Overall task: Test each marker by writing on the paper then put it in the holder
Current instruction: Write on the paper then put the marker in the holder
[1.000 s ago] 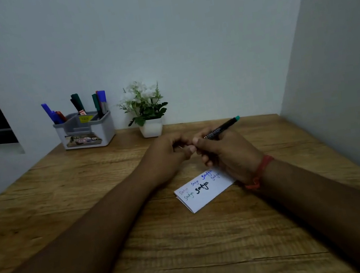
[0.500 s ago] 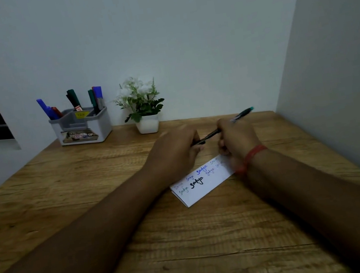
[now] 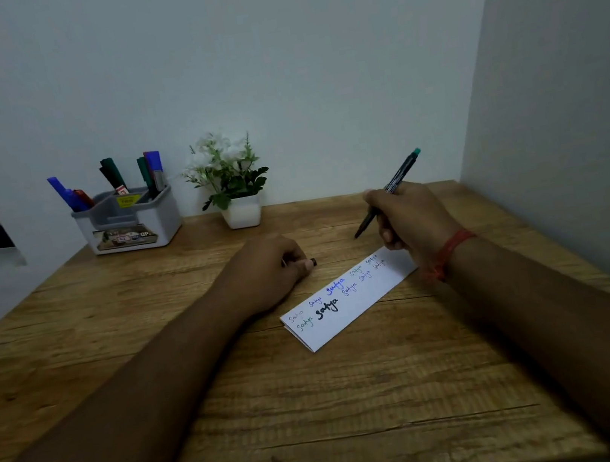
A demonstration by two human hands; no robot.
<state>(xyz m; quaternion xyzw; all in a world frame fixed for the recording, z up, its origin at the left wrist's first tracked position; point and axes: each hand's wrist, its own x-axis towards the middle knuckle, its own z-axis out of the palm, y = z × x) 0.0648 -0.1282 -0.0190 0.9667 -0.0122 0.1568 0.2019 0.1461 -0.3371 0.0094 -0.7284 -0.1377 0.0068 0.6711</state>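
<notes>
Holding marker [image 3: 389,194], right hand [image 3: 410,221] above paper [image 3: 349,297].

On the worktop [image 3: 321,406] we see the paper [image 3: 349,299] near the middle, our left hand [image 3: 266,272] just left of it and our right hand [image 3: 409,223] at its far right end. At the back stand the holder [image 3: 128,225], with markers [image 3: 113,174] in it, and the plant pot [image 3: 241,212] to its right.

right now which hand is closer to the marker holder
Left. The left hand rests fisted mid-table, in front and to the right of the holder. The right hand, holding the marker, is farther right, beyond the plant.
</notes>
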